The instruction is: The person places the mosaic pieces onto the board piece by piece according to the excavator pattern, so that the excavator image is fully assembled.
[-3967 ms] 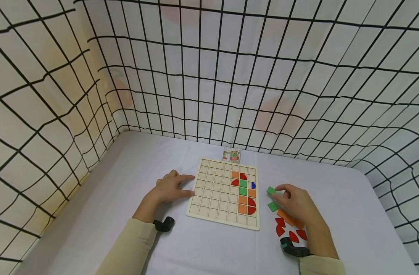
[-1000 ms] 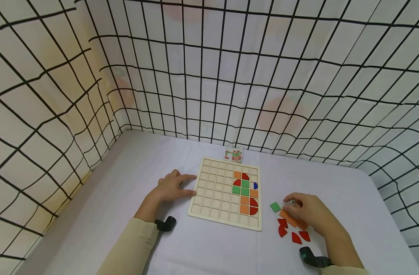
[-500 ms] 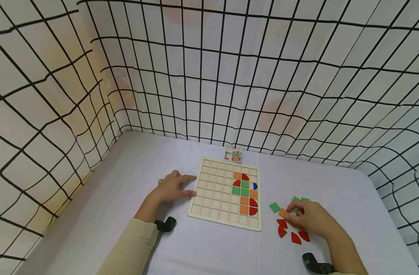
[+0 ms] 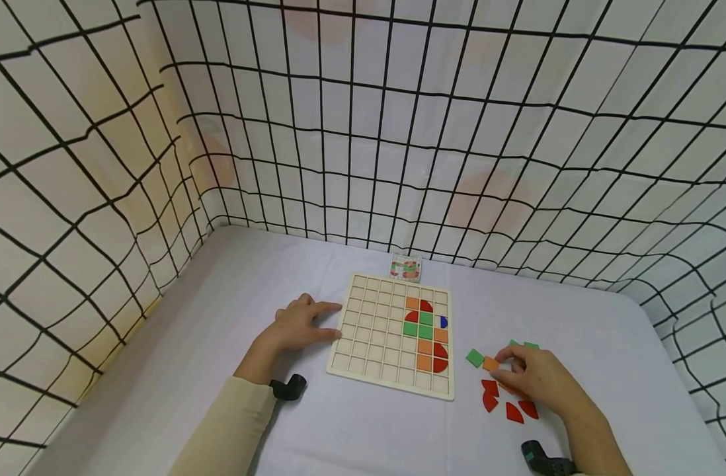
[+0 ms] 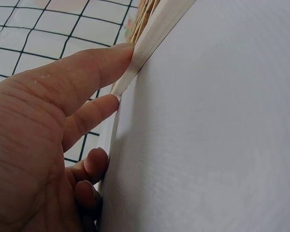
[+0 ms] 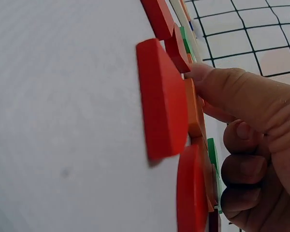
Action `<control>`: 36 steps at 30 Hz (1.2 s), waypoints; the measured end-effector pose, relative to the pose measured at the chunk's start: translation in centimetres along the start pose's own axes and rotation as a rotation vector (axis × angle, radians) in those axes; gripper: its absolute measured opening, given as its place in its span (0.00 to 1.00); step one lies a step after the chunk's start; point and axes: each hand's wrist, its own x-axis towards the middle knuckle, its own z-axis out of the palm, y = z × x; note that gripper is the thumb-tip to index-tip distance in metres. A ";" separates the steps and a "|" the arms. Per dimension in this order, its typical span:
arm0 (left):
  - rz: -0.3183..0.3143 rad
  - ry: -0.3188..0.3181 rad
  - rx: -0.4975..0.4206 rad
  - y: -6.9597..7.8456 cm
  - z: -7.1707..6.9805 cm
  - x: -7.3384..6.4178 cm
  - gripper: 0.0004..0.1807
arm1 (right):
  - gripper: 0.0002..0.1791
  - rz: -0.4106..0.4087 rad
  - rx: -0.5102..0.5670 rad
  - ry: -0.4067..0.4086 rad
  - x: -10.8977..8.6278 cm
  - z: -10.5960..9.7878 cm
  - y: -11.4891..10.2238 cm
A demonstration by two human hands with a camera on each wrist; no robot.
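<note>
My left hand (image 4: 297,325) rests at the left edge of a cream grid board (image 4: 369,344), thumb and index finger touching its rim; the left wrist view shows the thumb (image 5: 106,65) against the board's side. Orange and green squares, red quarter-circles and a small blue half-circle sit in cells toward the board's right. Right of the board, my right hand (image 4: 532,373) pinches an orange square tile (image 4: 490,363) at the table surface, beside a green square tile (image 4: 475,357). More orange tiles lie partly hidden under this hand. In the right wrist view, red pieces (image 6: 159,101) stand near the thumb.
Several red quarter-circle pieces (image 4: 514,412) lie below my right hand, and green tiles (image 4: 531,345) beyond it. A small patterned card (image 4: 405,268) stands behind the board. Black wire mesh (image 4: 351,152) encloses the table at the back and sides.
Over these seconds, a green tile has left my right hand and lies in the board. That hand moved to the orange tiles and drew one slightly away. My left hand stayed put.
</note>
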 end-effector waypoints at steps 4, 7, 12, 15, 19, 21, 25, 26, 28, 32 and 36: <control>-0.003 -0.002 0.002 0.0 0.0 0.0 0.36 | 0.19 -0.010 -0.010 0.009 0.0 0.0 -0.3; 0.001 -0.002 0.001 0.1 -0.1 -0.1 0.36 | 0.20 -0.012 -0.010 0.016 0.0 -0.1 -0.7; 0.003 0.002 0.000 0.0 0.0 -0.1 0.36 | 0.22 0.012 0.035 0.005 0.1 -0.1 -2.1; -0.001 0.000 0.002 0.0 0.0 -0.1 0.36 | 0.22 0.016 0.045 0.000 0.2 0.2 -3.1; 0.001 0.000 -0.001 0.1 -0.1 -0.1 0.36 | 0.21 -0.020 0.022 0.018 0.4 0.6 -4.2; 0.002 0.000 -0.001 0.1 -0.1 -0.1 0.36 | 0.20 -0.040 0.015 0.029 0.5 0.7 -4.7; 0.004 -0.003 -0.003 0.1 -0.1 -0.1 0.36 | 0.19 -0.079 0.010 0.038 0.7 1.1 -5.5; 0.004 -0.005 -0.003 0.1 -0.1 -0.1 0.36 | 0.18 -0.083 0.007 0.037 0.7 1.1 -5.7; 0.007 -0.007 -0.005 0.1 -0.1 -0.1 0.36 | 0.17 -0.092 0.010 0.032 0.8 1.2 -6.1; 0.008 -0.008 -0.006 0.1 -0.2 -0.1 0.36 | 0.15 -0.124 0.024 0.028 0.9 1.4 -7.0; 0.007 -0.007 -0.004 0.0 -0.1 0.0 0.36 | 0.15 -0.153 0.024 0.023 1.1 1.9 -7.9</control>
